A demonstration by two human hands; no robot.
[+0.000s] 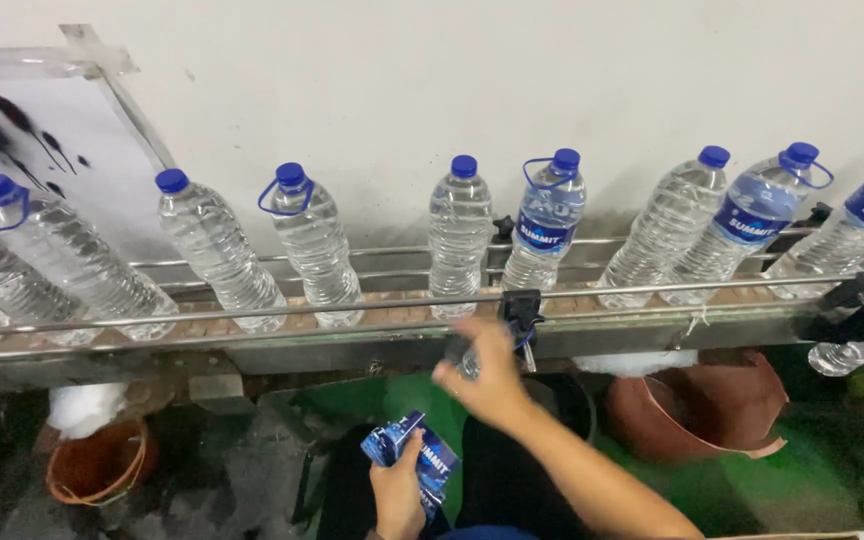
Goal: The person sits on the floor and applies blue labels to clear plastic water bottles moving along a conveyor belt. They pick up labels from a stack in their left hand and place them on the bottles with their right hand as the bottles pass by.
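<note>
Clear water bottles with blue caps stand in a row on a conveyor (252, 325) against a white wall. Some carry blue labels and blue carry loops, such as the labelled bottle (547, 225). Others, like the bare bottle (460, 240), have neither. My left hand (397, 490), low in the middle, grips a stack of blue labels (422, 455). My right hand (492, 385) is blurred and reaches up to the front rail, just under those two bottles and beside a black rail clamp (520, 305). Its fingers curl near something small and clear, which I cannot make out.
Metal guide rails (652, 292) run along the conveyor's front. Below it stand an orange bucket (97, 465), a black bin (567, 400) and a brown bucket (692, 405) on a green floor. A bottle (842, 355) lies on its side at the right.
</note>
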